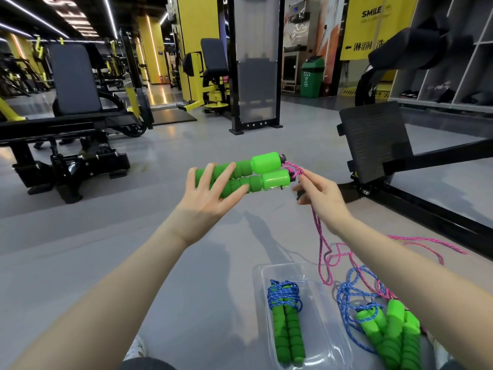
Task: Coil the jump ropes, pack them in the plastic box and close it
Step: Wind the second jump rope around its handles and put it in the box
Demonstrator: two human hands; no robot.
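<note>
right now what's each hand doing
Left hand: holds the two green handles.
Right hand: pinches the pink rope.

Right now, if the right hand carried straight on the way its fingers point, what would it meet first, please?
Most likely the capped ends of the green handles held by the left hand. The right hand pinches the pink rope just beside them, fingers aimed up-left; depth is hard to judge.
</note>
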